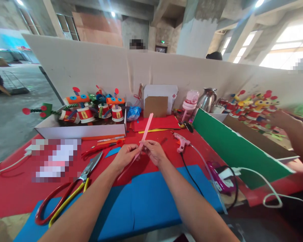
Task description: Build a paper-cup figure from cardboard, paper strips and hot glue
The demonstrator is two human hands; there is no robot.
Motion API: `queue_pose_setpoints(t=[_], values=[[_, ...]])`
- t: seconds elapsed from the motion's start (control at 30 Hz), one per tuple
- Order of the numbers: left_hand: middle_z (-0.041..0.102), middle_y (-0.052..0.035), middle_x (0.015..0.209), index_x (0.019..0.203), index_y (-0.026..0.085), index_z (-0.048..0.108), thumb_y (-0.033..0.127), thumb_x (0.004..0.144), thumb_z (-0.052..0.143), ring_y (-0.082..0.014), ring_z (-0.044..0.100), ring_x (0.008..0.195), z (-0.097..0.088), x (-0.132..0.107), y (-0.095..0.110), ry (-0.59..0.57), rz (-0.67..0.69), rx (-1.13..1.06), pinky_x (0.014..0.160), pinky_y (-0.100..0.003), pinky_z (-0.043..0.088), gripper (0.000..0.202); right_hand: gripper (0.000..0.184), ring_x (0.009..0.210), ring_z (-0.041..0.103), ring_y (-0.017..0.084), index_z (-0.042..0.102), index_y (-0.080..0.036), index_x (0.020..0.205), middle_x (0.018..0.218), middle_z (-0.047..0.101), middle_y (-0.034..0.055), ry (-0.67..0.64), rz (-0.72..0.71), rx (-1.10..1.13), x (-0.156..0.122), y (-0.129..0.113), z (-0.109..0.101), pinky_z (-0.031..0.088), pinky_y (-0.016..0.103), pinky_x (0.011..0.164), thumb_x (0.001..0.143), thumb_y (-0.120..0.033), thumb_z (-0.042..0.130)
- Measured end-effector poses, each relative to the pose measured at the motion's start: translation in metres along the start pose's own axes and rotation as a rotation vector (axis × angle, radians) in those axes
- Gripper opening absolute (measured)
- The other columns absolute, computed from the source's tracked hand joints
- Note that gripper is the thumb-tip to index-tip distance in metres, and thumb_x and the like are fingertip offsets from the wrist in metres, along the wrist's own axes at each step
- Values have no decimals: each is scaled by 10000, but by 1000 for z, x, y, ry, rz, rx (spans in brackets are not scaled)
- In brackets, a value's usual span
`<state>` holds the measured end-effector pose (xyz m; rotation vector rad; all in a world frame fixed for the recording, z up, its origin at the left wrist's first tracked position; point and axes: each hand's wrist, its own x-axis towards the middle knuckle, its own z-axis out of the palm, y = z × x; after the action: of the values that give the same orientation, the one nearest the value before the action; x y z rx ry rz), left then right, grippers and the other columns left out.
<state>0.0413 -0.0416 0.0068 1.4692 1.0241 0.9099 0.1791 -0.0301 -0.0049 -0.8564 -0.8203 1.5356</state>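
Observation:
A narrow pink paper strip stands up at a slant between my two hands, over the red tabletop. My left hand pinches it with thumb and fingers, its lower end trailing down past the palm. My right hand closes on the same strip just beside the left; its fingertips partly hide the strip. Left of my left hand are a small blue paper piece and large scissors with red and yellow handles. A pink glue gun rests to the right of my right hand.
Blue sheets lie under my forearms. A white box of paper-cup figures stands back left. At right are a green board, a purple power strip with cables, a metal jug and another person's arm.

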Motion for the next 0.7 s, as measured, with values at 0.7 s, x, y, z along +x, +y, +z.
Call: queue_pose_setpoints(t=[0.7], values=[[550,8,494,567,179,551,599,693,609,-119,479,492,3,-1,2,2,-17,24,528,-248,375,443,326,514,453,57,746,-139,652,518,578,-36,-18,52,-50,2,-5,-7,403,228,566,484,-385,878]])
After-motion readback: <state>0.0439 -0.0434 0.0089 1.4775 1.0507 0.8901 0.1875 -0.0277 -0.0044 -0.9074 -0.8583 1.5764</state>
